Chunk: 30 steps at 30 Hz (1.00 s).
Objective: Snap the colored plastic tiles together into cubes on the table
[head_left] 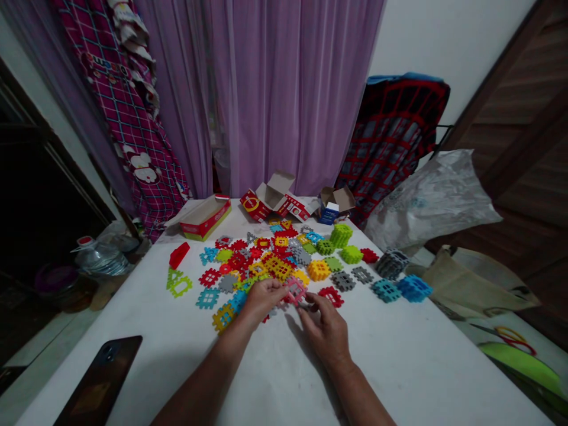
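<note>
Between my two hands is a pink interlocking plastic tile (pixel 295 290) with an open middle, raised just off the table. My left hand (pixel 265 299) pinches its left edge. On the other side, the thumb and fingers of my right hand (pixel 327 326) close on its lower right edge. Just beyond lies a loose heap of colourful interlocking tiles (pixel 277 267). A red square tile (pixel 332 297) rests right of the pink one, and a mustard tile (pixel 223 318) lies left of my left wrist.
Stacked tiles stand at the right: yellow (pixel 319 270), lime green (pixel 341 235), dark grey (pixel 391 264) and blue (pixel 414 288). Open cardboard boxes (pixel 206 218) line the table's back. A phone (pixel 100 378) lies front left. Scissors (pixel 506 338) are beyond the right edge.
</note>
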Tool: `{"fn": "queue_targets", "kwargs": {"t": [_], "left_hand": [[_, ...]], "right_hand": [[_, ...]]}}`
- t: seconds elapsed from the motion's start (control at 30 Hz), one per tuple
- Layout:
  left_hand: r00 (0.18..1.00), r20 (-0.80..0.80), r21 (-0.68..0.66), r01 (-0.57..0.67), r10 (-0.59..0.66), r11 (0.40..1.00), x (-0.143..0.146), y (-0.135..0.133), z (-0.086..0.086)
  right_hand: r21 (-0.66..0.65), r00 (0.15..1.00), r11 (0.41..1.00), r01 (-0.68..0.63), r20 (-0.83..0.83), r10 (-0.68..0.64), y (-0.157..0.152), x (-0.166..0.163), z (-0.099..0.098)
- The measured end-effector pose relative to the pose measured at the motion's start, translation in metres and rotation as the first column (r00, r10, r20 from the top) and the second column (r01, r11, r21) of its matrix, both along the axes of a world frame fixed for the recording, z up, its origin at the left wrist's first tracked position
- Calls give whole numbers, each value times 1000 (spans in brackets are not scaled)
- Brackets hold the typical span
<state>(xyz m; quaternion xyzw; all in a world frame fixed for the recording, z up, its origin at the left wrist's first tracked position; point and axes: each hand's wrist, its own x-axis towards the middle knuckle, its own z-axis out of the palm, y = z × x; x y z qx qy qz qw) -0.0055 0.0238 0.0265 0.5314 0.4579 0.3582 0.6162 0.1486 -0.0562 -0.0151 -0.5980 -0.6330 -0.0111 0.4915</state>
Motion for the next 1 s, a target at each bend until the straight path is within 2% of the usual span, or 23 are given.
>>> {"fn": "queue_targets", "kwargs": {"t": [0.2, 0.37, 0.47, 0.57, 0.67, 0.73, 0.83, 1.0], "left_hand": [[996, -77, -3, -52, 51, 999, 1, -3, -1], [996, -93, -28, -4, 2, 1000, 7, -10, -1], [996, -88, 11, 29, -28, 1000, 5, -9, 1], [988, -112, 154, -86, 103, 984, -8, 2, 5], [941, -136, 333, -250, 309, 909, -30, 17, 7], [887, -167, 422, -330, 430, 845, -47, 26, 7], [802, -200, 489, -416, 562, 767, -70, 36, 7], [741, -228, 504, -466, 632, 727, -88, 43, 2]], "right_hand": [[37, 999, 998, 41, 10, -41, 1, -1, -6], [-29, 993, 992, 120, -19, -121, -3, -3, -6], [-90, 975, 975, 204, -71, -210, -7, 11, -5], [-209, 909, 909, 360, -140, -392, -12, 36, -3], [-398, 838, 809, 433, -153, -524, -14, 55, -2], [-497, 824, 752, 433, -119, -553, -14, 60, -1], [-580, 834, 695, 424, -49, -550, -12, 58, 0], [-640, 849, 637, 430, 47, -526, -12, 54, 4]]}}
